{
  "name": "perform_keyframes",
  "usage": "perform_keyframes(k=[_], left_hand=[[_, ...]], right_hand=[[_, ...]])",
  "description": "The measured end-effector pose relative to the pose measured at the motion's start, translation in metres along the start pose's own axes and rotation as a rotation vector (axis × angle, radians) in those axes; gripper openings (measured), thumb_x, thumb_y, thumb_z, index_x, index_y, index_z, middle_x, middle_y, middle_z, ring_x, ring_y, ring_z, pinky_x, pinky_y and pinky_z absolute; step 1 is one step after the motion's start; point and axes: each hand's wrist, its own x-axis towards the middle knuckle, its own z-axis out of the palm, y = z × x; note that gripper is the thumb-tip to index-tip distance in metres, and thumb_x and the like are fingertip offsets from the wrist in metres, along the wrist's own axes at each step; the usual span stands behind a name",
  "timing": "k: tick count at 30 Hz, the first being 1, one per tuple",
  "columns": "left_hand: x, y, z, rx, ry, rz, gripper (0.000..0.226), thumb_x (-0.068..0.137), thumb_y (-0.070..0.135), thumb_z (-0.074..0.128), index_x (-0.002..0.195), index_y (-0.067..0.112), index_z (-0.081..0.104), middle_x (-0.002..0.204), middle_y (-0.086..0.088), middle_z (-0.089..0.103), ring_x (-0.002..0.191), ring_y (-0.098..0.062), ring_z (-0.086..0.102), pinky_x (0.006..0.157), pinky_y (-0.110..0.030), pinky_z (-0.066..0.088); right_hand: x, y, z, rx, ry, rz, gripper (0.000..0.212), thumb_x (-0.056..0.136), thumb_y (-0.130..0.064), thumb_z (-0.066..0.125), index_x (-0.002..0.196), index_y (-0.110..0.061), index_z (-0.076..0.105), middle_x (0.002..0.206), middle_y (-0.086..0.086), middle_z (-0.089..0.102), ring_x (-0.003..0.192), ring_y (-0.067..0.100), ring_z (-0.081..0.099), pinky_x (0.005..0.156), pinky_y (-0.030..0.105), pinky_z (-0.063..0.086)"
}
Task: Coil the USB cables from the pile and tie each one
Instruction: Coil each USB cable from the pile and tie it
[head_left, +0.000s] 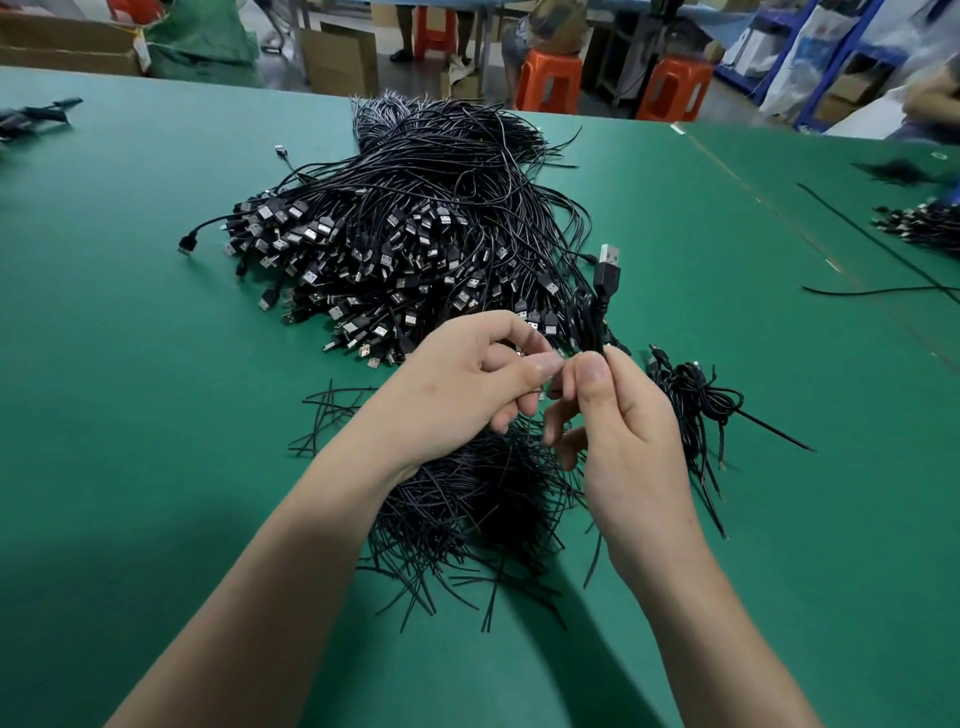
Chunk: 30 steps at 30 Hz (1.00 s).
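Head view: the right hand (623, 431) pinches a folded USB cable (597, 317) between thumb and forefinger, its plug (609, 267) standing upright above the fingers. The left hand (467, 379), fingers curled, pinches the same bundle just beside the right thumb. Both are raised over the green table (130, 364). Beyond them lies the big pile of loose cables (405, 244); beneath the wrists spreads a heap of short black ties (467, 514). Just right of the hands rest some coiled cables (691, 395).
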Motion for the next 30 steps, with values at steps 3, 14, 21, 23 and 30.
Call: perform_keyframes(k=[3,14,21,23,30], left_hand=[[-0.001,0.001,0.002,-0.012,-0.022,-0.013,0.012,0.102,0.022,0.065,0.097,0.013,0.070,0.065,0.004,0.066,0.049,-0.004,0.049,0.054,-0.016,0.046],[-0.003,0.007,0.000,0.017,0.042,0.004,0.010,0.098,0.023,0.070,0.097,0.013,0.074,0.066,0.005,0.066,0.053,-0.005,0.050,0.055,-0.014,0.046],[-0.005,0.009,-0.011,0.324,0.164,0.100,0.006,0.091,0.021,0.078,0.089,0.026,0.080,0.074,0.005,0.074,0.061,-0.006,0.070,0.065,-0.016,0.055],[-0.003,0.004,-0.010,0.382,0.244,0.055,0.008,0.094,0.021,0.076,0.088,0.027,0.077,0.075,0.001,0.073,0.059,-0.002,0.069,0.063,-0.015,0.053],[0.002,-0.002,-0.005,0.354,0.339,0.008,0.015,0.094,0.027,0.075,0.079,0.031,0.075,0.067,0.003,0.070,0.056,-0.002,0.068,0.060,-0.017,0.055]], right_hand=[[0.000,0.001,-0.003,-0.112,0.067,-0.062,0.033,0.104,-0.035,0.038,0.078,-0.020,0.050,0.069,0.008,0.057,0.062,0.028,0.050,0.056,0.043,0.042],[-0.001,0.000,-0.006,-0.154,0.055,-0.055,0.035,0.106,-0.030,0.042,0.074,-0.021,0.054,0.064,0.006,0.059,0.055,0.020,0.051,0.051,0.031,0.042],[0.001,0.004,-0.008,-0.215,0.100,-0.003,0.037,0.108,-0.031,0.041,0.075,-0.026,0.057,0.075,0.001,0.067,0.064,0.018,0.061,0.061,0.045,0.051],[-0.001,0.007,-0.008,-0.228,0.127,0.021,0.036,0.108,-0.030,0.041,0.076,-0.030,0.057,0.083,-0.006,0.071,0.071,0.014,0.065,0.066,0.046,0.054],[-0.017,0.007,0.003,-0.285,0.095,0.003,0.037,0.108,-0.035,0.038,0.075,-0.026,0.052,0.070,-0.003,0.065,0.060,0.014,0.060,0.057,0.037,0.048]])
